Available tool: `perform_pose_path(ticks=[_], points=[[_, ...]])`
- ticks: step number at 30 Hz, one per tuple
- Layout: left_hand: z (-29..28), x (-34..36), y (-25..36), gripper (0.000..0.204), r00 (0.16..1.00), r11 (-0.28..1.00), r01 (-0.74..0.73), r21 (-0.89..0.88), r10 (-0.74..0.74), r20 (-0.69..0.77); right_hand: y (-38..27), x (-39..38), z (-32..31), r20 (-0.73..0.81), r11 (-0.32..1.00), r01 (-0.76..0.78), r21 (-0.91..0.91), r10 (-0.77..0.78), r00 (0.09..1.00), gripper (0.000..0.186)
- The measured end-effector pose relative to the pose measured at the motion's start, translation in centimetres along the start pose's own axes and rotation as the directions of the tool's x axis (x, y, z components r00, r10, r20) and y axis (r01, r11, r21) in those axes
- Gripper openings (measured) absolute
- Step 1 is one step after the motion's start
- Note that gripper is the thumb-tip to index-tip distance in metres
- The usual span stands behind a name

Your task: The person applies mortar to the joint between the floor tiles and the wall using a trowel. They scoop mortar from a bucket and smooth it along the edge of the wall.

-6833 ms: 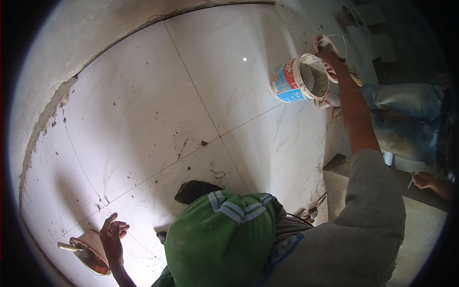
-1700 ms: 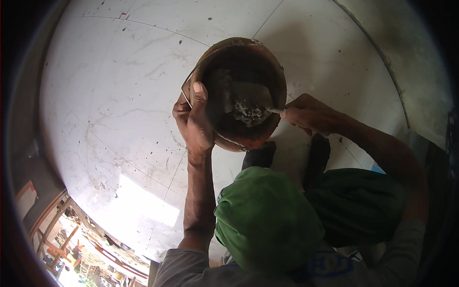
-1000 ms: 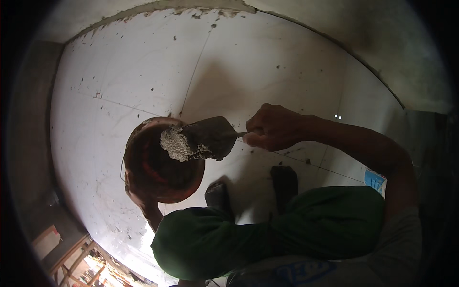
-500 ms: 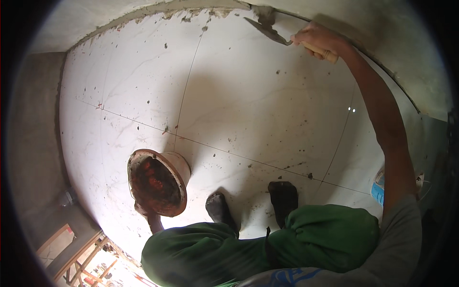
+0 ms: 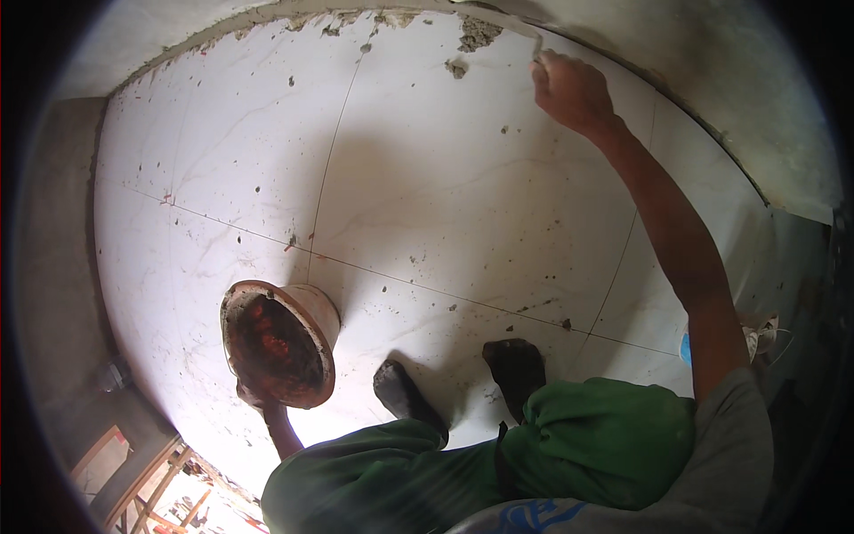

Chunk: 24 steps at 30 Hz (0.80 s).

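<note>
My right hand [image 5: 574, 92] is closed round the handle of a pointing trowel [image 5: 527, 29], at the far edge of the tiled floor. The blade lies along the joint where floor meets wall, thin and partly blurred. Just left of it, a lump of grey mortar [image 5: 480, 34] sits on the white tile, with a smaller clump [image 5: 457, 68] nearer me. My left hand [image 5: 253, 394] grips the lower rim of a tilted bucket [image 5: 325, 334], its fingers partly hidden. Dark, wet mortar coats the bucket's inside, and its mouth faces me.
White tiles [image 5: 445, 205] with thin joints and scattered mortar crumbs spread before my feet [image 5: 516, 369]. A rough mortar strip runs along the far wall [image 5: 356, 11]. Right of my knees lies a blue and white item [image 5: 756, 338], partly behind my arm. Wooden framing [image 5: 160, 489] stands lower left.
The trowel has turned and moved to the wall's base, its blade no longer lying across the tile. Mortar lumps now show beside it. My left hand keeps its hold on the bucket.
</note>
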<state>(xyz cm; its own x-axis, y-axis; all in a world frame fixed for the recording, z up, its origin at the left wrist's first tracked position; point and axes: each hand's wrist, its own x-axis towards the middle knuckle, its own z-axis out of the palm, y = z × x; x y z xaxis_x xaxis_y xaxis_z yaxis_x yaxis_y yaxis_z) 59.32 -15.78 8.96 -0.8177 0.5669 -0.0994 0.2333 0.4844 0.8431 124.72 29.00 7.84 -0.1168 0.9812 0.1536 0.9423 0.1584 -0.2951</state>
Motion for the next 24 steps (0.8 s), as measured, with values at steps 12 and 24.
perform_pose_path(ticks=[12, 24], points=[[0.4, 0.3, 0.3, 0.039, 1.0, 1.0, -0.005, -0.024, 0.006, 0.027, 1.4, 0.8, -0.2, 0.033, 0.97, 0.067, -0.235, -0.061, 0.998, 0.021], [0.9, 1.1, 0.0, 0.04, 0.999, 1.0, -0.005, -0.026, 0.006, 0.043, 2.0, -0.6, -0.3, 0.003, 0.963, 0.058, -0.264, -0.06, 0.998, 0.015]])
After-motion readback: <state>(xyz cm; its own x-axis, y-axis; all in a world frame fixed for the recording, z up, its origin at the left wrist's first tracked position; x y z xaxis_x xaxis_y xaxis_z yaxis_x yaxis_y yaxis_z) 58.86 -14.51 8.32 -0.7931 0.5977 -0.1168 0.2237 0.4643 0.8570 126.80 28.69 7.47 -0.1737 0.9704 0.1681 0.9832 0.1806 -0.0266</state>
